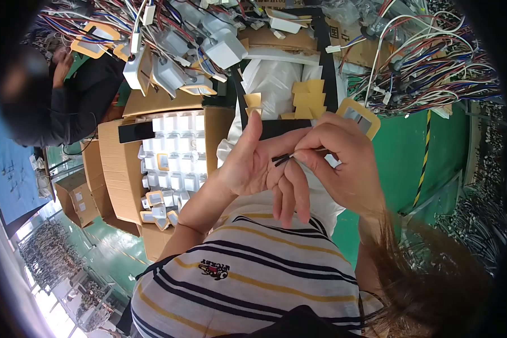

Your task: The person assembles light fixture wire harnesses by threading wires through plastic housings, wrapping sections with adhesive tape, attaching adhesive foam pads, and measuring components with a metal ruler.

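My left hand [248,169] is held palm up in front of my chest, thumb raised and fingers stretched out. Short thin black pieces [280,160], like bits of tubing, lie over its fingers. My right hand [346,163] is closed, thumb and forefinger pinched at the end of these pieces. Just behind the right hand is a yellow-edged housing with a pale window [359,116]; whether the hand touches it is unclear. Pieces of yellow card or tape [308,98] line the black-edged surface beyond my hands.
An open cardboard box [121,174] of white housings [177,135] stands on the left, a black phone-like object [136,132] on it. Wire bundles [422,73] crowd the right; more wires and housings [222,45] lie ahead. A person in dark clothing [79,107] sits at left.
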Motion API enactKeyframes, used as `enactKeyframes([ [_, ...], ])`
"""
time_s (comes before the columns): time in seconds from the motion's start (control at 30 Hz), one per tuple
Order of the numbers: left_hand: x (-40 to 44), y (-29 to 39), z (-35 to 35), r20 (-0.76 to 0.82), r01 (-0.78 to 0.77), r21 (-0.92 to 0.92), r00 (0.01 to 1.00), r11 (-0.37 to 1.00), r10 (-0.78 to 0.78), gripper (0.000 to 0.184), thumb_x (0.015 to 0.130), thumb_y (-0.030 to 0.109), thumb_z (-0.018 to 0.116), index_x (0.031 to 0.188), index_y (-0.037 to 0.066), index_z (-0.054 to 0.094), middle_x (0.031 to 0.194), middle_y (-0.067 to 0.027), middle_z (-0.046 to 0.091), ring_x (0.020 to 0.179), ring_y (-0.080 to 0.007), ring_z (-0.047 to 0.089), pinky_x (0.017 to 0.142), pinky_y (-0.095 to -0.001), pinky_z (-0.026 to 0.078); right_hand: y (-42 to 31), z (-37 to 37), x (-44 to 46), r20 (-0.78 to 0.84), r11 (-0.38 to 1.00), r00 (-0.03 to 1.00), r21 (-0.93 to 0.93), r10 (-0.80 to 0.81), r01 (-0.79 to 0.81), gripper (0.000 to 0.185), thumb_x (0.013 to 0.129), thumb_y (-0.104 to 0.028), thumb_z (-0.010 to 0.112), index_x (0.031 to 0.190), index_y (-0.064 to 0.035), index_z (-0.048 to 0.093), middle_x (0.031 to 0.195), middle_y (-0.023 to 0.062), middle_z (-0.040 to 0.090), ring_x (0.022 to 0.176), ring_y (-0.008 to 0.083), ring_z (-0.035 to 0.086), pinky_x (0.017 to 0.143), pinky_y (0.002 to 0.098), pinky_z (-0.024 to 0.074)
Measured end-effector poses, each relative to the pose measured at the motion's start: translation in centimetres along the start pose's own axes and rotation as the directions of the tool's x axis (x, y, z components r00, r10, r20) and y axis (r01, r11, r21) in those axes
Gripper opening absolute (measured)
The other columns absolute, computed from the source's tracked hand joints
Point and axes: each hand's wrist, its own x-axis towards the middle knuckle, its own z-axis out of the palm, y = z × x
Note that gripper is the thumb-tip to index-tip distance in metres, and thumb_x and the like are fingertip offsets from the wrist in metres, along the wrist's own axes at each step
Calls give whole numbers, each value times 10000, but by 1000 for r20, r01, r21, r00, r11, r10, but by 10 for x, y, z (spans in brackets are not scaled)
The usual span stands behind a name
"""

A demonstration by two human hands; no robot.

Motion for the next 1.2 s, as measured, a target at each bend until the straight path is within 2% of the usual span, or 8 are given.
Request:
enactKeyframes([
  [0.17,-1,-3,-3,130,-65,0,989,998,65,1117,725,887,8,1526,110,-25,998,-383,611,741,-403,694,581,-391,589,-7,-3,3,6,1000,1000,5,21,-21,81,811,37,679,836,5,610,786,49,549,675,133,529,546,251,421],
  [0.5,-6,-4,-2,59,-18,60,998,998,14,1123,717,891,3,1527,115,-43,1016,-351,619,783,-413,694,591,-408,593,-10,0,-1,-9,997,997,21,74,-74,82,812,48,667,835,4,602,791,48,538,697,128,563,567,240,454],
  [0.6,-7,-5,-1,21,-16,69,1000,997,14,1123,718,891,7,1527,112,-40,1018,-343,620,791,-418,692,596,-415,594,-9,4,-1,-82,999,996,-24,43,-45,131,755,-5,680,747,-22,551,723,85,561,663,266,581,579,359,471],
  [0.77,-10,-11,-3,-49,-65,-22,997,998,64,1136,720,890,14,1524,88,-31,1005,-339,624,796,-421,690,602,-427,596,-6,11,-3,-131,998,990,0,57,-58,147,755,1,675,728,-22,532,710,90,559,650,269,576,568,357,471],
  [0.83,-8,-6,-5,-26,-35,145,999,989,40,1139,721,889,14,1523,82,-33,1000,-336,626,799,-422,690,604,-429,597,-7,12,-3,-143,998,988,18,62,-61,150,756,4,673,726,-20,529,709,93,558,648,269,575,560,354,472],
  [0.93,-10,-9,-7,-76,-44,69,996,997,49,1139,725,888,18,1522,76,-37,996,-333,629,801,-421,690,608,-432,598,-8,11,-3,-151,997,986,53,68,-60,151,757,6,673,726,-15,527,711,97,557,649,268,576,551,347,475],
  [1.07,-5,-8,-4,74,-90,-2,993,996,90,1137,733,883,24,1519,65,-40,991,-328,632,792,-418,690,606,-427,599,-12,8,-4,-151,995,985,74,77,-66,148,758,9,673,727,-11,529,713,98,555,650,264,578,549,342,479],
  [1.2,-7,-6,-3,37,-56,106,998,993,53,1070,783,837,39,1519,65,-34,983,-321,637,773,-398,695,593,-410,598,-11,7,-5,-155,997,986,58,59,-50,149,759,10,672,723,-10,530,716,97,554,654,264,579,551,340,480],
])
